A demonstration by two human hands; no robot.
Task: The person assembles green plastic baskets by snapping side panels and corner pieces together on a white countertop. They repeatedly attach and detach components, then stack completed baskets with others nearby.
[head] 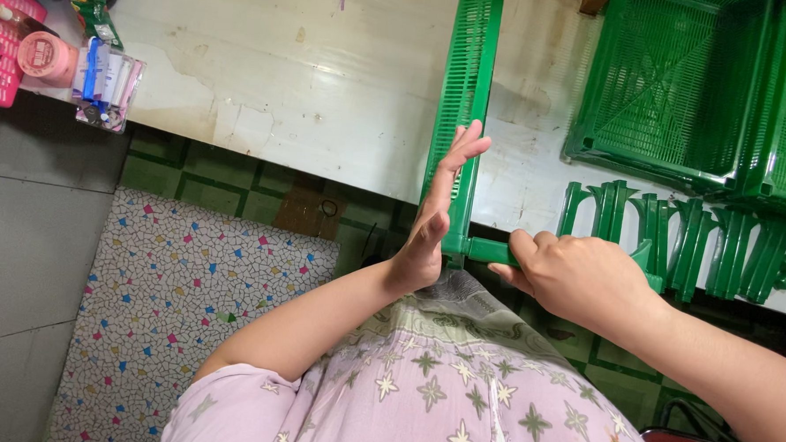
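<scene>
1. Pressing flat, the left hand (429,236) lies open-palmed against the upright green panel (461,118) at the table (311,76) edge.
2. The right hand (576,273) is clamped on a green bar (489,250) at the panel's lower corner.
3. Uneven pressure could tip the panel off the edge (it overhangs).

Glossy green plastic panel (463,83)
</scene>
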